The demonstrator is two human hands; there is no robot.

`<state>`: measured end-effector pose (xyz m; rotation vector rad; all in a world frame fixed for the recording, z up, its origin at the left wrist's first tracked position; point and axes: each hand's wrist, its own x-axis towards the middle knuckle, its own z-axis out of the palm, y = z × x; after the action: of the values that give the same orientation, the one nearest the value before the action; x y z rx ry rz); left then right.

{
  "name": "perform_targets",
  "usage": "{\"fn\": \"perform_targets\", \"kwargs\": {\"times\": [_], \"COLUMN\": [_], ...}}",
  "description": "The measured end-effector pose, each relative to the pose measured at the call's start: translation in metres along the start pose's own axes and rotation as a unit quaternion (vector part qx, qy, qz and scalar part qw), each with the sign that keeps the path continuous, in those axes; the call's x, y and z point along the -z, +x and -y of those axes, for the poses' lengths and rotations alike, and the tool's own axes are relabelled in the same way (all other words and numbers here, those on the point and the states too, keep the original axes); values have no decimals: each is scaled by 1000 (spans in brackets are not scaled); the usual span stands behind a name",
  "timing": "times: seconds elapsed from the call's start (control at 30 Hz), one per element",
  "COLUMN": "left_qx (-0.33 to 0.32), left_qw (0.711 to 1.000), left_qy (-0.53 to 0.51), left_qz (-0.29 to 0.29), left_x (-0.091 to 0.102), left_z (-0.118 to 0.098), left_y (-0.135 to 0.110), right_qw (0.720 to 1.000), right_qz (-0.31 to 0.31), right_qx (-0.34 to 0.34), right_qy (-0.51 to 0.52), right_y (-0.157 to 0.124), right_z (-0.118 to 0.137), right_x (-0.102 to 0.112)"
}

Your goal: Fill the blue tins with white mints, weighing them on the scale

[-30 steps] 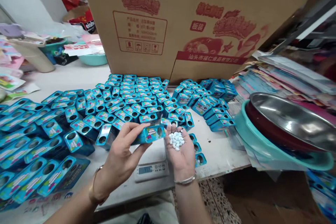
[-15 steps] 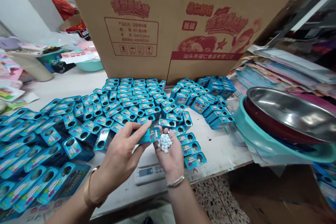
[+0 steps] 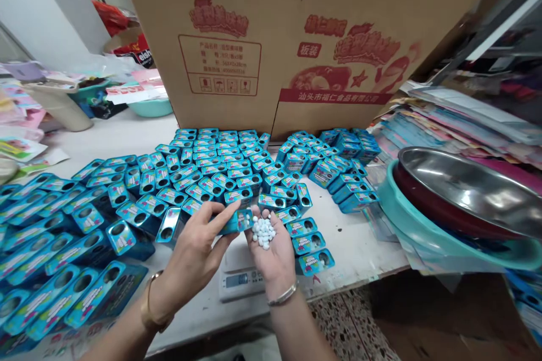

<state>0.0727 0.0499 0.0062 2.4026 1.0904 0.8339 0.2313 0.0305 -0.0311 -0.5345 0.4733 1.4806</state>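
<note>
My left hand [image 3: 192, 254] grips a small blue tin [image 3: 237, 221], its open end turned toward my right palm. My right hand [image 3: 271, 251] is cupped palm up and holds a heap of small white candies [image 3: 263, 231] right against the tin's opening. Both hands hover above a small white digital scale [image 3: 242, 279] near the table's front edge. Several more blue tins [image 3: 203, 172] lie in rows across the white table [image 3: 359, 248], and three [image 3: 311, 242] sit just right of my right hand.
A big cardboard box [image 3: 271, 39] with red print stands behind the tins. At the right, a steel bowl [image 3: 466, 186] rests in a teal basin [image 3: 406, 225]. Stacked printed sheets [image 3: 444, 118] lie behind it. A teal bowl [image 3: 150, 107] and clutter are at the far left.
My right hand with the candies has moved left and closed in on the tin's open end. The tin has turned from side-on to end-on. The camera view has shifted slightly.
</note>
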Motion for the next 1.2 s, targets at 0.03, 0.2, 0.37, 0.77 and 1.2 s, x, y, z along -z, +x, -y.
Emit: {"fn": "perform_targets", "kwargs": {"times": [0.03,0.2,0.37,0.77,1.2], "left_qx": [7,37,102,171,191], "left_qw": [1000,997,978,893,936], "left_qy": [-9,-59,-170,-415,-240], "left_qz": [-3,-27,-71,-34,-171], "left_x": [-1,0,-14,-76,-3], "left_z": [1,3,16,45,18], "left_y": [0,0,-7,-31,-61], "right_qw": [1000,1000,1000,989,992], "right_qz": [-2,2,7,124,105], "right_qx": [-1,-8,14,72,66], "right_qy": [1,4,13,-33,-26], "right_y": [0,0,-5,-14,-17], "right_z": [0,3,16,54,32], "right_x": [0,0,-1,3,-10]}}
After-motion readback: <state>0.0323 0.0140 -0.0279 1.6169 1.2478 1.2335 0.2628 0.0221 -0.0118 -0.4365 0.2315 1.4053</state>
